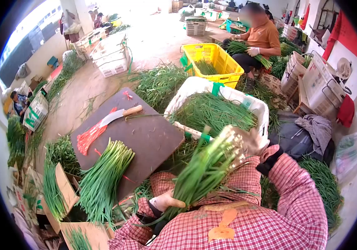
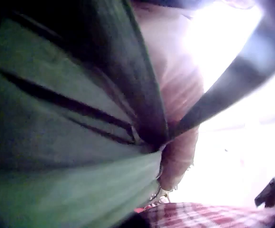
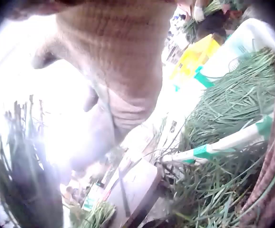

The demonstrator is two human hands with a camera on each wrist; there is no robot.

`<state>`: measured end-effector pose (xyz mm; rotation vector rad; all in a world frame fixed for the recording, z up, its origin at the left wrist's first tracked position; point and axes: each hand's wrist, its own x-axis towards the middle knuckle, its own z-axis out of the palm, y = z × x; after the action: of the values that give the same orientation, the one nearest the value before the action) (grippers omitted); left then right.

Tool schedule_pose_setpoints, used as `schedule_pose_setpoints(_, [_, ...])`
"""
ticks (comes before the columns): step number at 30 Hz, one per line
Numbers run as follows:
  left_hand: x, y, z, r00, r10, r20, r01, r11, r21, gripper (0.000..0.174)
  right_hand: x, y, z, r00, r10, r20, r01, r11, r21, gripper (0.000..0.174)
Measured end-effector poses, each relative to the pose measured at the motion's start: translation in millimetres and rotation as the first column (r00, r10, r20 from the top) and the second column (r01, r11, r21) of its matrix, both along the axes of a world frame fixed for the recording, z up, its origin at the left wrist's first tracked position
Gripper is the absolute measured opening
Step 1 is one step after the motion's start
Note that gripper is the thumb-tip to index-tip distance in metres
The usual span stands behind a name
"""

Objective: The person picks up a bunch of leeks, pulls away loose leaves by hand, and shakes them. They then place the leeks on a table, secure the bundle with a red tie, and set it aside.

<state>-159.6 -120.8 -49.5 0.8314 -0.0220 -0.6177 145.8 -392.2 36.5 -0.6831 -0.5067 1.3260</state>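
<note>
A bundle of long green stalks with pale ends (image 1: 205, 168) is held at lap height in the head view. My gloved left hand (image 1: 167, 201) grips its leafy lower part, fingers curled round the leaves. Large green leaves (image 2: 56, 133) cover much of the left wrist view, beside part of the hand (image 2: 178, 95). Blurred, my right hand (image 1: 251, 141) is just right of the pale ends. In the right wrist view that hand (image 3: 113, 71) looks loosely extended and apart from the stalks (image 3: 26, 175); its fingertips are washed out by glare.
Left of the lap, a dark board (image 1: 145, 133) bears a knife (image 1: 114, 116), red ties (image 1: 90, 137) and another green bundle (image 1: 105, 179). Ahead stand a white crate of greens (image 1: 263, 110) and a yellow crate (image 1: 228, 77). A person in orange (image 1: 266, 37) sits beyond.
</note>
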Motion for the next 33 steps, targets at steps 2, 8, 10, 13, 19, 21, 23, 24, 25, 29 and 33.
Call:
schedule_pose_setpoints(2, [1, -3, -18, 0.999, 0.032, 0.008, -0.031, 0.998, -0.058, 0.095, -12, 6, -36, 0.929, -0.054, 0.366, 0.121, 0.980, -0.161, 0.087])
schedule_pose_setpoints(8, [-2, -21, 16, 0.986, 0.113, 0.125, -0.123, 0.990, 0.068, 0.098, -83, 23, -40, 0.978, -0.144, 0.148, 0.183, 0.936, -0.300, 0.041])
schedule_pose_setpoints(10, [-9, -17, 25, 0.992, 0.122, 0.038, -0.128, 0.959, 0.253, 0.080, -66, 12, -62, 0.829, -0.071, 0.555, 0.259, 0.928, -0.267, 0.039])
schedule_pose_setpoints(13, [-11, -18, 33, 0.980, 0.198, -0.010, -0.183, 0.924, 0.336, 0.069, -65, 8, -38, 0.907, -0.162, 0.388, 0.335, 0.837, -0.433, 0.039])
schedule_pose_setpoints(19, [-6, -17, 11, 0.948, 0.303, -0.095, -0.274, 0.932, 0.236, 0.063, -55, -8, -72, 0.848, -0.401, 0.346, 0.526, 0.713, -0.463, 0.028])
schedule_pose_setpoints(21, [-8, -17, 7, 0.943, 0.326, -0.075, -0.293, 0.914, 0.280, 0.064, -43, -11, -57, 0.753, -0.426, 0.501, 0.645, 0.627, -0.437, 0.035])
schedule_pose_setpoints(23, [-4, -21, 9, 0.936, 0.350, -0.034, -0.324, 0.897, 0.301, 0.066, -41, -19, -26, 0.580, -0.360, 0.731, 0.730, 0.628, -0.269, 0.052])
schedule_pose_setpoints(24, [-3, -20, 4, 0.939, 0.340, -0.053, -0.308, 0.899, 0.310, 0.069, -46, -12, -17, 0.546, -0.292, 0.785, 0.701, 0.672, -0.238, 0.057])
schedule_pose_setpoints(25, [0, -25, -2, 0.932, 0.363, -0.018, -0.339, 0.885, 0.318, 0.072, -54, 2, -13, 0.499, -0.172, 0.849, 0.677, 0.689, -0.258, 0.066])
schedule_pose_setpoints(29, [7, -28, -13, 0.963, 0.249, 0.102, -0.269, 0.897, 0.351, 0.089, -61, 30, -59, 0.215, 0.279, 0.936, 0.622, 0.700, -0.351, 0.093])
schedule_pose_setpoints(33, [-13, -30, -7, 0.956, 0.280, 0.089, -0.292, 0.870, 0.398, 0.086, -82, 31, -46, 0.145, 0.465, 0.873, 0.741, 0.534, -0.407, 0.070])
